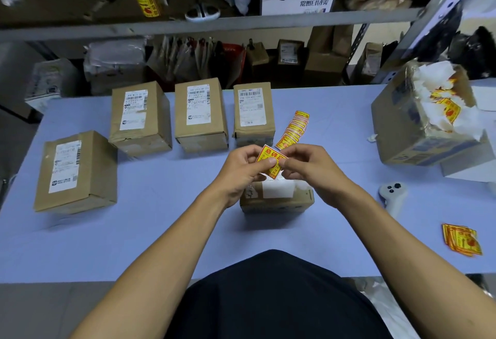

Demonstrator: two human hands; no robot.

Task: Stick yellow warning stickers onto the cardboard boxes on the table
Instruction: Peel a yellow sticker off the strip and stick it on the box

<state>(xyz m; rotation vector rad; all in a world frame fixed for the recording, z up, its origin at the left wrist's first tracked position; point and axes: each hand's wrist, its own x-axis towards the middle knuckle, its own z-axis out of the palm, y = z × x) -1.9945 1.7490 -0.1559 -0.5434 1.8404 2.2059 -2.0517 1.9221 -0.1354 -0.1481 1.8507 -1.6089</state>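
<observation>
Yellow sticker, red print, pinched at both edges between left hand and right hand, fingers curled on it, above small box near table middle. Beyond: sticker strip lying flat; three boxes in a row, white labels up; fourth box far left. Right: open carton of backing scraps, white controller, loose sticker pile. Shelf above: sticker roll.
</observation>
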